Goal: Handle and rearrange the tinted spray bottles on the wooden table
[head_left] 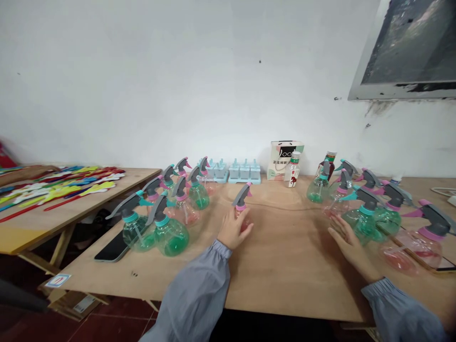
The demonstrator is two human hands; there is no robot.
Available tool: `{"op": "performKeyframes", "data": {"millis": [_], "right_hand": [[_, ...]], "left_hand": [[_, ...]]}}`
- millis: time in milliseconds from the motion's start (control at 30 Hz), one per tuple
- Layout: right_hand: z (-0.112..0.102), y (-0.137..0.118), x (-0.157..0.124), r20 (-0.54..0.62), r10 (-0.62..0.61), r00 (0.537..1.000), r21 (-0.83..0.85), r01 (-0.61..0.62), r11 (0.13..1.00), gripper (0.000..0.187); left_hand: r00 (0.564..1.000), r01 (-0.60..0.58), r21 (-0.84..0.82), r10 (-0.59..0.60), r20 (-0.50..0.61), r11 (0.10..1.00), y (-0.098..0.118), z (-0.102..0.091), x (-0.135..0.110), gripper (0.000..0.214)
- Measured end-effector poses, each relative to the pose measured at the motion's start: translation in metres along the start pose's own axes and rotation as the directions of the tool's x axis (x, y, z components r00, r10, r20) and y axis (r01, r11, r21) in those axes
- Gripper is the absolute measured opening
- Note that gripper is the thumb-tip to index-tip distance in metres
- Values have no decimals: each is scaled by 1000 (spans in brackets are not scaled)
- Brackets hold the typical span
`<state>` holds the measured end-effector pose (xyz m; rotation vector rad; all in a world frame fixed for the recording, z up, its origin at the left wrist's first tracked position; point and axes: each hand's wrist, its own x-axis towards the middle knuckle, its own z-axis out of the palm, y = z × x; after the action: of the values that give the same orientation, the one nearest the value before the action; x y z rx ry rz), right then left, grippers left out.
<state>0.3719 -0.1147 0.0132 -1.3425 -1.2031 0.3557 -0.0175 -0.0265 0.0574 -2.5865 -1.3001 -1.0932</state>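
Head view: a wide plywood table (285, 270) fills the lower frame, its near edge running just below both grey sleeves. The left hand (233, 231) reaches to mid-table, palm turned inward and fingers curled round the body of a pink spray bottle (242, 199), which stands upright and alone near the table's centre. The right hand (347, 243) lies low over the wood, fingers straight and slightly spread, holding nothing, just beside a green spray bottle (360, 222) (whether it touches, I cannot tell). That bottle fronts a right cluster of sprayers (392, 209). A left cluster of sprayers (171, 228) stands well apart from the left hand. A second table (32, 223) at far left carries coloured strips (64, 185). A dark phone (116, 247) lies at the left edge beside the sprayers. Against the wall sit blue moulds (237, 171), a paper bag (281, 159) and a small bottle (293, 172). Bare wood lies open between the two hands and forward to the wall.
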Motion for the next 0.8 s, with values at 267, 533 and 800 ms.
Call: {"op": "performKeyframes", "data": {"millis": [267, 533, 800], "right_hand": [[76, -85, -22, 167, -145, 975, -106, 164, 981, 52], [177, -139, -9, 191, -123, 974, 118, 101, 988, 82], [145, -125, 30, 200, 60, 978, 480, -151, 864, 53]], "left_hand": [[964, -255, -49, 258, 59, 966, 31, 9, -9, 78], [902, -431, 16, 430, 35, 902, 60, 19, -30, 67], [526, 60, 132, 81, -847, 989, 7, -94, -31, 43]]}}
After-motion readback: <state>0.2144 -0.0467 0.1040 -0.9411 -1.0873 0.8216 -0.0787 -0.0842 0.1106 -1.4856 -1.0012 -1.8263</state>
